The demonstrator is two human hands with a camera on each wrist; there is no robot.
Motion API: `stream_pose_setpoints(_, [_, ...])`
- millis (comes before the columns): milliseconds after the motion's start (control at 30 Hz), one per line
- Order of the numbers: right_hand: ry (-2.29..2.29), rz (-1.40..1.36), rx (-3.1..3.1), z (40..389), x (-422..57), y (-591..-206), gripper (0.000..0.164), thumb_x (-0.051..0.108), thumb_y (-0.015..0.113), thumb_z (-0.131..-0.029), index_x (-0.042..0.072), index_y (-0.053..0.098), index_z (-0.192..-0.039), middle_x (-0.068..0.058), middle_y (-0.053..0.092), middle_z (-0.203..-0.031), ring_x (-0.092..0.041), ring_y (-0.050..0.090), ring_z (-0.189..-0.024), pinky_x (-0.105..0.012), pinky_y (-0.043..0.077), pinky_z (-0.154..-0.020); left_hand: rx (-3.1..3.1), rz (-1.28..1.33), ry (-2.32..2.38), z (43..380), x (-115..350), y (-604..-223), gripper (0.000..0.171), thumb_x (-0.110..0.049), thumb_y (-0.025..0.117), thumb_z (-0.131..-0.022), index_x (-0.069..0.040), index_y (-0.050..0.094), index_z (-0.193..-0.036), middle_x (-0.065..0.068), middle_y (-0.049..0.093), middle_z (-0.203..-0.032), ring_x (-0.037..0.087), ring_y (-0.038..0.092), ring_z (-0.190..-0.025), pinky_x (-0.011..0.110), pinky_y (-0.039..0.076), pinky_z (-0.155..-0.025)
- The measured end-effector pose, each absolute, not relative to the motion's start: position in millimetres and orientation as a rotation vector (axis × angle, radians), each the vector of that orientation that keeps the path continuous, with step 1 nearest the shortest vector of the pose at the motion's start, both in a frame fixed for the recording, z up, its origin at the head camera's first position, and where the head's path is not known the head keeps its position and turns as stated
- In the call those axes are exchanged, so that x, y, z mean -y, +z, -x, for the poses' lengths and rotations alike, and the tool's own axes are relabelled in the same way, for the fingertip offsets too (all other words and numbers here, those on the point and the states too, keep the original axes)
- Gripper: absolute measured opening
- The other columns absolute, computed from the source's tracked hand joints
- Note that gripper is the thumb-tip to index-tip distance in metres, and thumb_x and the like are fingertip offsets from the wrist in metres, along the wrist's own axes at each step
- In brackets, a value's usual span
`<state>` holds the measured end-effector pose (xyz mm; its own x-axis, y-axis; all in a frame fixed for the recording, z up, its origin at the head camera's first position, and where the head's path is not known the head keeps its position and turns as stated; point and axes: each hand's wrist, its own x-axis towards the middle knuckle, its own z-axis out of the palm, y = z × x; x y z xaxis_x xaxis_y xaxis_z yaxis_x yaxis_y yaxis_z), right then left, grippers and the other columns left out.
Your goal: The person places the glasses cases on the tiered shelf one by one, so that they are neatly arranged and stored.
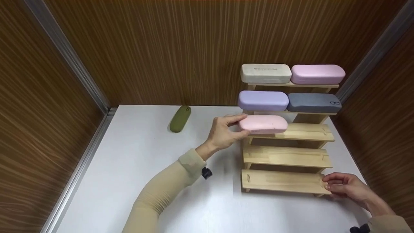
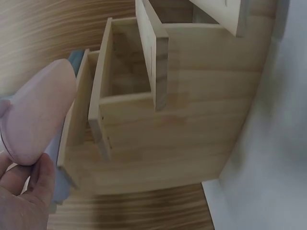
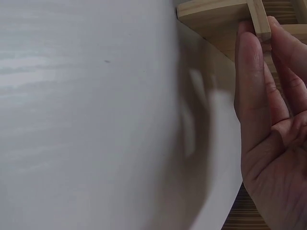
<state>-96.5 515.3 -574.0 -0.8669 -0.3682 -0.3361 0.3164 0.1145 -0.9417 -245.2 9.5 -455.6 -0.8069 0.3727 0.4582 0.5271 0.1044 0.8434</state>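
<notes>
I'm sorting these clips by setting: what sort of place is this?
Probably a mock display booth, not a real shop: a white table boxed in by wood-grain panels, with a stepped wooden rack bearing glasses cases such as the pink case.

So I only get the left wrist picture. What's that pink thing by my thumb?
Observer: A pink glasses case; the left hand holds its end on the third step of the wooden rack.
Operator: Are there more cases?
Observer: Four on the two steps above, and a green case lying on the white table.
Operator: Where's the other hand?
Observer: The right hand grips the rack's bottom right corner.
</notes>
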Motion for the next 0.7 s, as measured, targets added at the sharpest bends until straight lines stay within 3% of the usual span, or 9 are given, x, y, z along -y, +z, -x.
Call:
stream_pose_setpoints(300, [-1.796,0.046,-1.922,95.1,-514.0,-574.1,0.042,-0.007,0.061,-0.109,0.027,0.084,-0.117,0.016,0.084,-0.11,-0.002,0.079,-0.096,-0.022,0.068,-0.079,2.26,0.908,-1.94,245.9,-57.4,-456.1,0.055,-0.004,0.093,-0.087,0.003,0.075,-0.139,0.025,0.076,-0.144,0.034,0.08,-0.125,0.022,0.065,-0.1])
stream_pose_setpoints(533, [-1.795,0.043,-1.93,95.1,-513.5,-573.2,0.042,-0.007,0.061,-0.109,0.027,0.084,-0.117,0.016,0.084,-0.11,-0.002,0.079,-0.097,-0.022,0.067,-0.08,2.376,0.937,-1.754,244.7,-89.5,-457.2,0.057,-0.016,0.096,-0.087,-0.007,0.078,-0.141,0.012,0.08,-0.142,0.017,0.078,-0.128,0.013,0.056,-0.107])
stream_pose_setpoints(700, [-1.782,0.02,-1.935,96.0,-512.9,-573.2,0.042,-0.006,0.062,-0.109,0.028,0.085,-0.117,0.016,0.084,-0.109,-0.002,0.079,-0.097,-0.023,0.068,-0.079,2.418,0.957,-1.717,243.9,-112.6,-459.4,0.057,-0.017,0.095,-0.089,-0.008,0.077,-0.142,0.011,0.078,-0.145,0.011,0.078,-0.125,0.009,0.056,-0.102])
